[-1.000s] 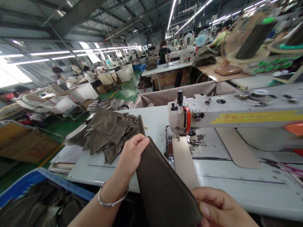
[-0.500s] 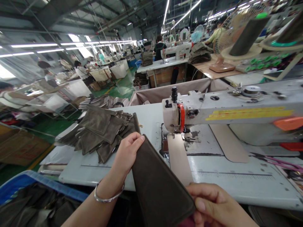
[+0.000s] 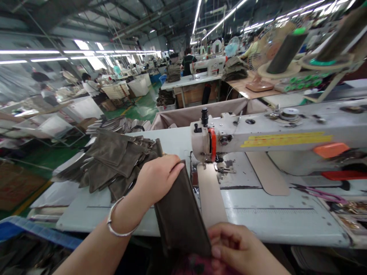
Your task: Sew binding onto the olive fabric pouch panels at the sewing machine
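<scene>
A flat dark olive fabric piece with stitched edges (image 3: pixel 183 214) hangs between my two hands over the table's front edge. My left hand (image 3: pixel 160 175), with a silver bangle at the wrist, is closed on its upper end. Pinched at the lower right corner is my right hand (image 3: pixel 235 244). Just beyond stands the sewing machine (image 3: pixel 272 126), its head over a beige strip (image 3: pixel 210 191) that lies under the presser foot. To the left of my left hand, a loose pile of similar dark pieces (image 3: pixel 114 156) covers part of the table.
A second beige strip (image 3: pixel 266 173) runs beneath the machine arm. Pink-handled scissors (image 3: pixel 323 194) lie at the right. A blue basket (image 3: pixel 43 229) of dark fabric stands lower left. Thread cones (image 3: pixel 286 51) and a fan rise behind. Other people sit or stand farther off.
The fabric piece has turned more upright and its lower corner has moved left with my right hand. My left hand has rolled over its top edge. The view has shifted slightly right.
</scene>
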`<state>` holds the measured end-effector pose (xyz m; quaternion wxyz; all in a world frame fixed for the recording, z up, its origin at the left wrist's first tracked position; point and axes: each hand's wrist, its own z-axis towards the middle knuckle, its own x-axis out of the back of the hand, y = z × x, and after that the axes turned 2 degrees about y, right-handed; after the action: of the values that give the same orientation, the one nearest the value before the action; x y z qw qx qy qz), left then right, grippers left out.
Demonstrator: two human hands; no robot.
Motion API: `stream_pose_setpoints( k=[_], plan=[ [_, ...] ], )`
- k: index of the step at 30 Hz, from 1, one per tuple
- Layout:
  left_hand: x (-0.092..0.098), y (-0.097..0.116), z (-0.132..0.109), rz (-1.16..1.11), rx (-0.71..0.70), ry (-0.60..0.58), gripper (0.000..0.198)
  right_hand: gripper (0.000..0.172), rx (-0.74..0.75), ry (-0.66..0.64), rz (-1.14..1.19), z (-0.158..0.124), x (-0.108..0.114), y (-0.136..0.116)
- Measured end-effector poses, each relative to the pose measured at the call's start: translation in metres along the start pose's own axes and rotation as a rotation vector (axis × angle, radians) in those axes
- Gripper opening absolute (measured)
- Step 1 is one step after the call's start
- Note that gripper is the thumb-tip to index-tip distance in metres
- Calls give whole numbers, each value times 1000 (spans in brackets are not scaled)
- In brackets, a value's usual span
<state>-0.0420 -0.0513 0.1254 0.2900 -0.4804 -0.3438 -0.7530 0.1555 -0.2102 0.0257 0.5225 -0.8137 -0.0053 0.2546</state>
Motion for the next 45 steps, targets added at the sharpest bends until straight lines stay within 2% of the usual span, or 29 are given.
stream_pose_setpoints(
  k=[3, 5, 7, 9, 11, 13, 16, 19, 20, 22, 24, 26, 29, 31, 36, 40, 45],
  plan=[
    [-31, -3, 11, 98, -185, -187, 22, 22, 147, 115, -580, -1, 16, -8],
    [-62, -9, 12, 36, -193, -276, 20, 24, 298, 288, -911, -11, 45, -20],
    [-90, -16, 8, -63, -114, -274, 18, 27, 413, 581, -1131, -24, 86, -32],
    [-109, -20, 1, -154, -35, -217, 17, 31, 498, 896, -1361, -33, 131, -43],
    [-117, -22, -4, -198, -3, -175, 16, 43, 498, 1051, -1557, -33, 167, -50],
    [-117, -21, -8, -197, -10, -167, 18, 57, 471, 1104, -1666, -25, 190, -53],
    [-115, -19, -9, -187, -23, -172, 21, 63, 473, 1098, -1704, -7, 193, -55],
    [-112, -20, -5, -247, 5, -155, 20, 49, 558, 1031, -1706, 6, 166, -57],
    [-111, -21, -2, -285, 21, -152, 20, 41, 607, 951, -1696, 11, 154, -57],
    [-109, -21, 5, -370, 58, -165, 19, 32, 711, 674, -1654, 23, 129, -55],
    [-108, -19, 15, -436, 72, -204, 19, 39, 767, 400, -1613, 42, 108, -53],
    [-109, -15, 24, -471, 74, -225, 17, 45, 788, 295, -1602, 65, 97, -49],
    [-116, -8, 32, -469, 120, -196, 12, 44, 793, 293, -1605, 95, 96, -43],
    [-122, -5, 34, -460, 158, -175, 8, 43, 794, 311, -1606, 105, 99, -40],
    [-130, -7, 35, -470, 171, -169, 12, 46, 794, 331, -1602, 105, 102, -35],
    [-129, -9, 40, -487, 159, -189, 14, 43, 777, 333, -1595, 104, 102, -34],
    [-127, -7, 46, -456, 173, -159, 14, 42, 764, 342, -1591, 105, 102, -33]
  ],
)
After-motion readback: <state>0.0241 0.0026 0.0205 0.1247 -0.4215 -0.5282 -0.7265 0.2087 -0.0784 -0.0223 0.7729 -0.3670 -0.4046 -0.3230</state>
